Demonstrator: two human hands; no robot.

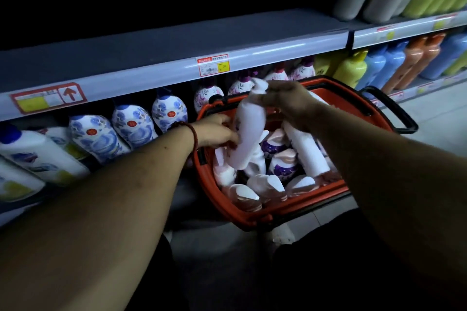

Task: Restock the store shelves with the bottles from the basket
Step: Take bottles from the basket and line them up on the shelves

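Over the red plastic basket (252, 218), one smooth white bottle (250, 131) held two-handed

the right hand (285, 101) grips its cap end, the left hand (216, 134) wraps its rounded body; glossy pink bottles (243, 195) packed inside.

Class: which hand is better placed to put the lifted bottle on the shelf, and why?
Probably left. The left hand holds the bottle's body on the side nearer the shelf; the right hand grips only its top, above the basket.

A red-framed price label (213, 65) has a yellow patch. Farther left, a second label (48, 98) shows a red upward arrow. The floor (444, 121) is pale.
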